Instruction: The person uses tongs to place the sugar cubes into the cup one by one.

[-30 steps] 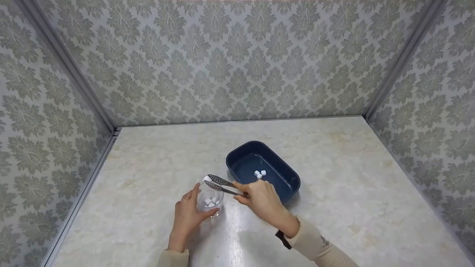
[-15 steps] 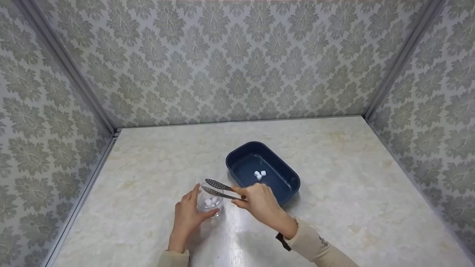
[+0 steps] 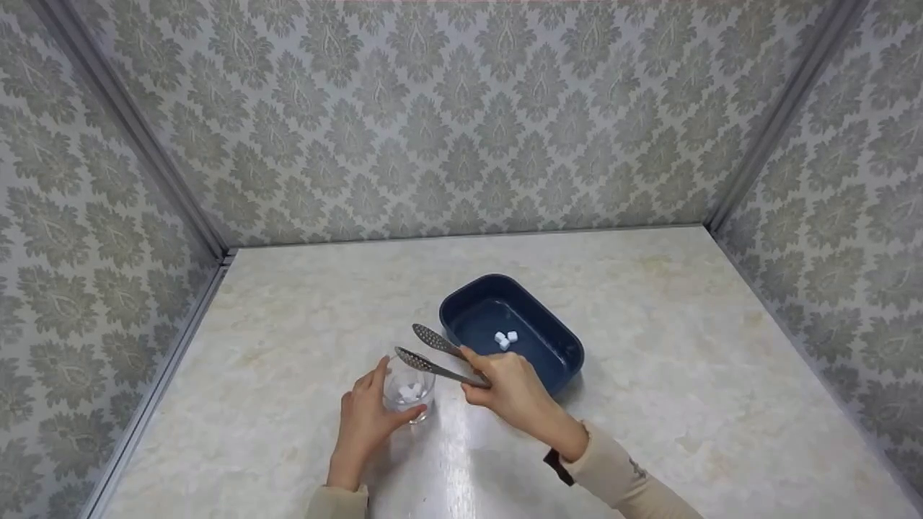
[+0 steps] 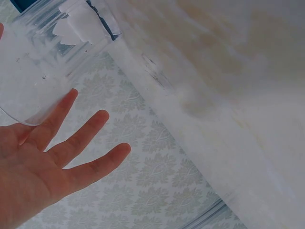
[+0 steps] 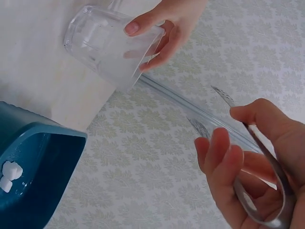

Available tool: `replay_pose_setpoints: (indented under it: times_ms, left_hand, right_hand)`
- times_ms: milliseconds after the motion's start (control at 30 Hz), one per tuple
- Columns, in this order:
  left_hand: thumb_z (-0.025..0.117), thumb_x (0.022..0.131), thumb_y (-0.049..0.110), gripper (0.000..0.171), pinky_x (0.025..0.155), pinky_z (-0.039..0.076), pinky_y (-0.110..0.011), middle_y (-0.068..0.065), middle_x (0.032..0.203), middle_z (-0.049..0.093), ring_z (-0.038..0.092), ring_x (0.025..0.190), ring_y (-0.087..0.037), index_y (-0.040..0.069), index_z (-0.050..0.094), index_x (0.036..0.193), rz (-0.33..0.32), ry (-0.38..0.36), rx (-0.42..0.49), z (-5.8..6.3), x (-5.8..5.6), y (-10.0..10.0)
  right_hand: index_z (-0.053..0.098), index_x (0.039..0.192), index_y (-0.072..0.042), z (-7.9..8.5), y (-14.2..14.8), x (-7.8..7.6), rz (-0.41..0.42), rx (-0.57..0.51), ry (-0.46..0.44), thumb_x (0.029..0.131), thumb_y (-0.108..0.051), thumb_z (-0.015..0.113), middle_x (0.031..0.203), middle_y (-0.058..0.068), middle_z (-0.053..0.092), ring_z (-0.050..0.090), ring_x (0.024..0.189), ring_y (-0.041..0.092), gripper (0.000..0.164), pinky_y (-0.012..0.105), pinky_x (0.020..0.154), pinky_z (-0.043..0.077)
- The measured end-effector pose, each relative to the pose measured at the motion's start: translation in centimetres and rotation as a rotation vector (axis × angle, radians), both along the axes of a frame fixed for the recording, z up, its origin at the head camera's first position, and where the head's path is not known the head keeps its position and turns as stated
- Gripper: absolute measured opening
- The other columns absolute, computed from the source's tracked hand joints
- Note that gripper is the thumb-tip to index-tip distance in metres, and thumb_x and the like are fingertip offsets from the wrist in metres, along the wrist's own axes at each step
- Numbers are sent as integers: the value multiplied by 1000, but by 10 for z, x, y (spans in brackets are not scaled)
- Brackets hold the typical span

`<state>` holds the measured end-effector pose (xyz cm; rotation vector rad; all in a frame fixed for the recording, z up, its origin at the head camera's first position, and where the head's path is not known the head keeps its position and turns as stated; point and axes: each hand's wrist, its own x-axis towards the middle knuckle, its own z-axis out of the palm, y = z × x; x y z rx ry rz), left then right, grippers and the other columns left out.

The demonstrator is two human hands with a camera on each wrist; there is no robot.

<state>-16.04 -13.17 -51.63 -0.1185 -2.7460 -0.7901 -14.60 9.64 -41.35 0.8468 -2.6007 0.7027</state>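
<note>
My left hand holds a clear glass near its rim, thumb on one side and fingers on the other. Several white cubes lie at the bottom of the glass. In the left wrist view the other fingers spread away from it. My right hand grips metal tongs with perforated tips; their arms stand apart with nothing between them. The tips are beside and above the glass rim. A dark blue rectangular tub sits beyond the right hand, with white cubes on its floor.
A pale marbled table carries the glass and the tub. Patterned wall panels stand at the back and both sides, joined by grey metal framing.
The tongs first held a white cube over the glass, then let it go. The tongs have spread wider and lifted slightly. The left hand and glass have stayed in place.
</note>
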Motion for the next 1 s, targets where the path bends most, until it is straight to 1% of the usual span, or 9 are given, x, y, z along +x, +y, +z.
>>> replay_pose_setpoints:
  times_ms: [100,200,300,500,633,700,833,900,1000]
  left_hand:
    - [75,57,54,96,82,41,-55,-13,114,60,54,106,-36,5,41,132,3,0,-3,1,0,1]
    - [75,57,54,96,82,41,-55,-13,115,60,54,106,-35,5,41,132,5,-1,-10,1,0,1]
    - [75,57,53,96,81,41,-55,-14,115,60,54,106,-35,5,40,132,6,-6,-13,1,0,0]
    - [75,57,53,96,81,41,-54,-15,115,59,54,106,-36,6,40,132,6,-17,-12,3,1,0]
    - [75,57,53,96,81,42,-54,-15,115,59,55,105,-36,6,40,132,5,-17,-18,2,1,0]
    - [75,57,54,95,80,42,-54,-15,115,59,55,105,-36,6,40,132,5,-18,-19,2,1,0]
    - [74,58,54,95,81,42,-55,-15,115,59,55,104,-36,6,40,133,7,-24,-16,3,1,0]
    - [74,58,55,95,80,42,-55,-15,115,59,55,103,-36,6,40,132,6,-21,-15,2,1,0]
    - [75,57,54,96,79,42,-54,-15,115,60,56,102,-37,5,41,132,3,-16,-11,1,1,0]
  right_hand:
    - [62,113,-4,1,3,-2,11,-34,14,70,-15,67,64,-4,62,39,50,2,44,16,45,34]
    - [61,113,-2,2,7,-3,11,-50,24,69,-14,67,65,-2,62,35,51,2,46,15,46,31]
    - [59,115,0,3,10,-5,20,-67,23,69,-12,67,69,1,64,38,53,3,48,15,47,33]
    - [55,118,3,3,20,-9,62,-123,7,75,-10,66,66,2,58,41,52,2,47,13,46,35]
    - [53,120,5,2,29,-13,89,-167,2,78,-9,65,72,6,62,51,53,4,46,14,49,41]
    - [53,121,4,1,33,-16,93,-188,-1,78,-9,65,81,10,66,56,55,6,46,14,51,44]
    - [55,119,2,-2,43,-22,57,-205,16,75,-9,68,98,15,67,60,57,7,47,16,52,47]
    - [56,118,1,-3,47,-26,23,-204,23,74,-9,70,101,15,67,59,56,7,47,18,52,47]
    - [57,118,1,-6,53,-30,-30,-203,9,73,-10,71,103,15,66,56,55,6,48,19,51,46]
